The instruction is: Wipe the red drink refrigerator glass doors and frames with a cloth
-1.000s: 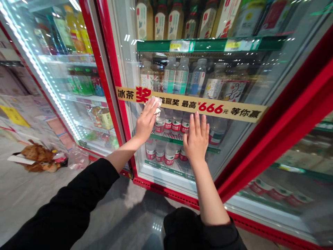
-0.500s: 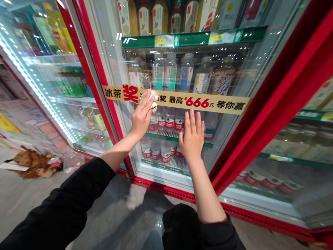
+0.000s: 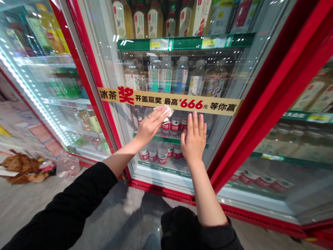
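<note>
Under my left hand [image 3: 150,127], a crumpled white cloth [image 3: 166,111] is pressed against the glass door [image 3: 221,135] of a drinks fridge. The fingers lie over the cloth, just below a yellow sticker strip [image 3: 145,99] with black and red characters. Beside it, my right hand [image 3: 194,139] rests flat on the glass with its fingers stretched upward and holds nothing. Behind the glass stand water bottles with red labels [image 3: 162,158], partly hidden by my hands.
A red door frame [image 3: 260,100] runs down on the right, with another fridge section beyond. To the left is a lit fridge [image 3: 54,100] with bottles. A brown crumpled bag [image 3: 18,165] and a clear plastic bag [image 3: 67,165] lie on the grey floor [image 3: 109,208].
My left hand has slid the cloth right and down across the glass, off the yellow strip, uncovering its characters. My right hand stays nearly in place. The view has shifted slightly.
</note>
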`<action>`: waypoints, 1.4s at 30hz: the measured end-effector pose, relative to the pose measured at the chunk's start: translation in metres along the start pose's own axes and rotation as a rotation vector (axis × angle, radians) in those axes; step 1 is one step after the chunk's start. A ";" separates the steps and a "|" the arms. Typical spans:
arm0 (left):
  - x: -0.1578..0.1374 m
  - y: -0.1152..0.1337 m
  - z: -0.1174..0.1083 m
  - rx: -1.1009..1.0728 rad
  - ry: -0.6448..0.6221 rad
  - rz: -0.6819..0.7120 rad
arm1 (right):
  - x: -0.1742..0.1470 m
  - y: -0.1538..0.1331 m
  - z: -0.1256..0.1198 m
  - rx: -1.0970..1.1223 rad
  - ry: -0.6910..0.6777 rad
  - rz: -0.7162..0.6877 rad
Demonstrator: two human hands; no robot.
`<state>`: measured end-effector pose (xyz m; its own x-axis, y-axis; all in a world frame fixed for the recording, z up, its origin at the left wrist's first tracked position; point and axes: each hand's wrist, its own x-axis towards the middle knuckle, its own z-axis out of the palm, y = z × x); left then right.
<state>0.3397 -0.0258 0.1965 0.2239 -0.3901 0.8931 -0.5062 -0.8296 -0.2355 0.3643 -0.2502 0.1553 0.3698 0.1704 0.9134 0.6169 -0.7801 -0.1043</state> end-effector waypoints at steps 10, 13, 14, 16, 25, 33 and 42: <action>0.036 0.051 0.049 0.001 0.050 0.024 | -0.001 0.013 0.011 -0.001 0.119 0.076; 0.020 0.051 0.037 -0.010 -0.013 0.079 | -0.002 0.020 0.009 0.004 0.126 0.091; 0.016 0.048 0.031 -0.015 -0.030 0.089 | -0.002 0.022 0.007 0.008 0.126 0.095; 0.014 0.039 0.023 -0.024 -0.036 0.082 | -0.004 0.025 0.005 0.015 0.130 0.099; 0.063 0.065 0.063 -0.101 0.023 0.024 | -0.008 0.033 0.008 -0.010 0.150 0.113; 0.031 0.066 0.034 -0.049 -0.148 0.078 | -0.009 0.048 0.005 -0.020 0.212 0.133; 0.082 0.093 0.067 0.101 -0.218 0.053 | -0.012 0.065 -0.006 -0.118 0.300 0.236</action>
<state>0.3665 -0.1619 0.2219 0.3796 -0.5018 0.7773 -0.4384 -0.8374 -0.3265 0.3962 -0.3068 0.1403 0.2618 -0.1910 0.9460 0.4487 -0.8438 -0.2945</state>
